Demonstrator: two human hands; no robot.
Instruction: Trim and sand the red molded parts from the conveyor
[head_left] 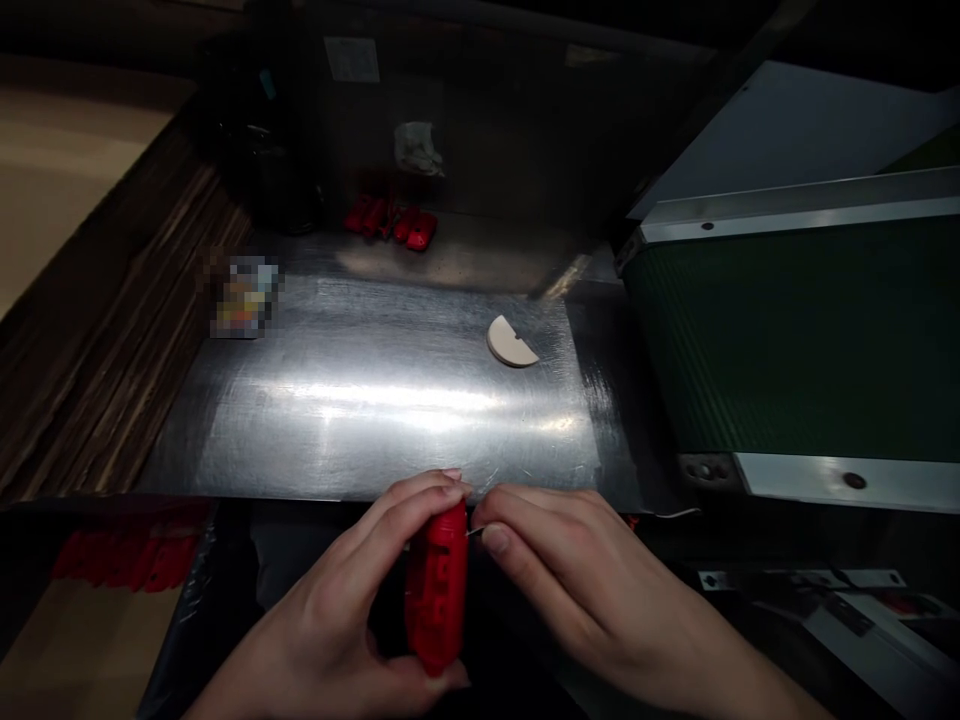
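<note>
My left hand [337, 610] is closed round a red plastic part [436, 590], holding it upright just below the near edge of the shiny metal work plate [360, 400]. My right hand [577, 580] pinches a thin metal pin or wire [475, 531] between thumb and forefinger, its tip touching the upper side of the red part. Both hands meet at the bottom centre of the view.
A beige half-round piece [511, 342] lies on the plate's right side. Several red parts [390, 222] sit at the plate's far edge, more red parts [127, 560] in a bin at lower left. A green conveyor belt [795, 340] runs along the right. A blurred item [244, 297] lies at left.
</note>
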